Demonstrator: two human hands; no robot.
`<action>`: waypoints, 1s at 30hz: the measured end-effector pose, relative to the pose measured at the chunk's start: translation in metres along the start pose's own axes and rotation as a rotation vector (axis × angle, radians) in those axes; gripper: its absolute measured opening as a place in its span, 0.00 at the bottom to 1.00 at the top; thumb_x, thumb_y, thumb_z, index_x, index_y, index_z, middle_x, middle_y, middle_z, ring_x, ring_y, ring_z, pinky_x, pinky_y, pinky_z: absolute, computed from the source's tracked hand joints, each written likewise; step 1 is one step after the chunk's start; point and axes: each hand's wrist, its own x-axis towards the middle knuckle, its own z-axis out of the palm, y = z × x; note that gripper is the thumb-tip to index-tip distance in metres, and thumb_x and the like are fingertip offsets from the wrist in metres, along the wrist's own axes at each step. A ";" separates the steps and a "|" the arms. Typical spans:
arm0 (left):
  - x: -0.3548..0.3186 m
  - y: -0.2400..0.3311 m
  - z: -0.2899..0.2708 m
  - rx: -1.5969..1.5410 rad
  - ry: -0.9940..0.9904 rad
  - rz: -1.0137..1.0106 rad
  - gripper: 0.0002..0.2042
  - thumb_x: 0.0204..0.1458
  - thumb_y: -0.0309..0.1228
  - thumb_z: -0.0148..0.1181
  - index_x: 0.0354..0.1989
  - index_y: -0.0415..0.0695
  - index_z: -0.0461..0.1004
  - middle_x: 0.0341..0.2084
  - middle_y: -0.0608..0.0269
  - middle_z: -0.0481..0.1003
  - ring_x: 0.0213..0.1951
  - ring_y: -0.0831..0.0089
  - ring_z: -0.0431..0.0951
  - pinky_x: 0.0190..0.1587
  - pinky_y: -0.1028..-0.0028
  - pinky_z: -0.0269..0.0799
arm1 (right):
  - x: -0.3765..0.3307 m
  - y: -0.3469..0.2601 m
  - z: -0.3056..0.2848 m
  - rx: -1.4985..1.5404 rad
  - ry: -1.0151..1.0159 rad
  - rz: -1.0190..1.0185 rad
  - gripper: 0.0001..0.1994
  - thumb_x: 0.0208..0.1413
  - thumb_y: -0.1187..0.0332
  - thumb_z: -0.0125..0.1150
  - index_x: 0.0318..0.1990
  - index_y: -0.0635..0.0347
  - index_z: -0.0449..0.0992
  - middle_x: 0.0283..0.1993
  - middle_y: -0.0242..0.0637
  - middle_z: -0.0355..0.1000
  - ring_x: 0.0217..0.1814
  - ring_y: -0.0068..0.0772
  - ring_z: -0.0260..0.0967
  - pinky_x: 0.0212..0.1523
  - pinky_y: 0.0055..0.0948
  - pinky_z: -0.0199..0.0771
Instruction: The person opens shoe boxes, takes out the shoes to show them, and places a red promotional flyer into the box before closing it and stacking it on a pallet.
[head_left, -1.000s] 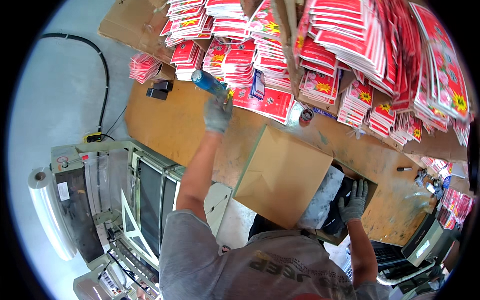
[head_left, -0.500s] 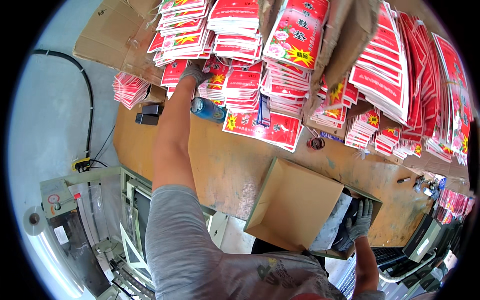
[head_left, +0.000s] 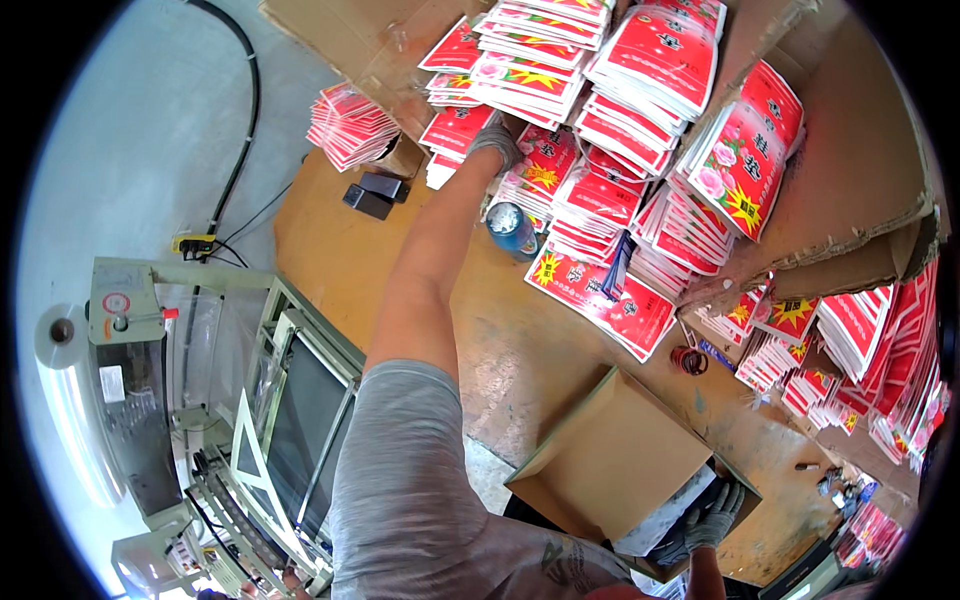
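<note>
My left arm is stretched far forward, and my gloved left hand (head_left: pixel 497 147) reaches in among stacks of flat red packets (head_left: pixel 600 205) with pink flowers and yellow starbursts. Its fingertips are hidden there, so any hold cannot be made out. At the table's near edge lies an open box (head_left: pixel 590 455) with a brown inside and greenish outer edges. My gloved right hand (head_left: pixel 716 515) lies with fingers outstretched on a black item (head_left: pixel 672 542) in the box's right part, beside a grey, mottled sheet (head_left: pixel 655 528). That black item is mostly covered.
A blue bottle with a whitish top (head_left: pixel 512 232) stands close to my left forearm. Two dark small boxes (head_left: pixel 376 195) lie farther left. Large torn cartons (head_left: pixel 850 170) hold packets at the back right. A roll of tape (head_left: pixel 688 360) sits mid-table; a machine frame (head_left: pixel 300 400) stands at left.
The whole view has swung to the left, so the table and stacks appear farther right. My left hand remains among the packets and my right hand remains on the black item in the box.
</note>
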 end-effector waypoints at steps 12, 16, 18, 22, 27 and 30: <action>-0.126 -0.015 -0.089 -1.526 0.087 -0.310 0.12 0.57 0.31 0.61 0.47 0.43 0.74 0.47 0.54 0.78 0.48 0.61 0.81 0.49 0.62 0.82 | 0.002 0.003 -0.008 0.055 0.049 -0.040 0.46 0.48 0.52 0.57 0.71 0.74 0.53 0.76 0.66 0.46 0.79 0.71 0.39 0.77 0.60 0.41; -0.214 0.009 -0.098 -1.385 0.086 -0.125 0.07 0.56 0.27 0.63 0.41 0.42 0.76 0.38 0.60 0.81 0.37 0.71 0.82 0.34 0.74 0.81 | 0.002 0.002 -0.010 0.085 0.084 -0.040 0.46 0.43 0.58 0.60 0.71 0.73 0.55 0.75 0.66 0.47 0.79 0.70 0.40 0.77 0.59 0.43; -0.273 0.030 -0.091 -1.380 0.158 -0.075 0.06 0.55 0.27 0.64 0.39 0.42 0.76 0.34 0.63 0.80 0.34 0.77 0.80 0.33 0.78 0.76 | -0.004 0.005 -0.004 0.095 0.109 -0.034 0.46 0.42 0.59 0.61 0.70 0.73 0.55 0.75 0.66 0.48 0.79 0.71 0.41 0.76 0.59 0.44; -0.384 0.090 -0.049 -1.395 0.147 0.001 0.07 0.51 0.26 0.66 0.36 0.44 0.74 0.31 0.66 0.78 0.33 0.79 0.76 0.38 0.76 0.75 | -0.006 0.005 -0.001 0.119 0.209 -0.024 0.42 0.42 0.60 0.61 0.67 0.71 0.61 0.71 0.65 0.54 0.76 0.72 0.46 0.74 0.61 0.47; -0.504 0.167 0.055 -1.520 0.024 0.111 0.10 0.55 0.32 0.68 0.36 0.43 0.73 0.34 0.65 0.79 0.36 0.79 0.77 0.42 0.73 0.75 | 0.005 -0.003 -0.037 0.176 0.254 -0.003 0.35 0.46 0.62 0.61 0.64 0.66 0.67 0.67 0.57 0.63 0.74 0.60 0.54 0.75 0.59 0.45; -0.562 0.233 0.123 -1.525 -0.171 -0.017 0.11 0.56 0.33 0.68 0.37 0.43 0.72 0.35 0.66 0.79 0.37 0.80 0.76 0.43 0.73 0.75 | -0.008 -0.024 -0.050 1.473 0.235 0.075 0.39 0.61 0.54 0.62 0.75 0.64 0.54 0.66 0.46 0.67 0.67 0.43 0.65 0.68 0.39 0.63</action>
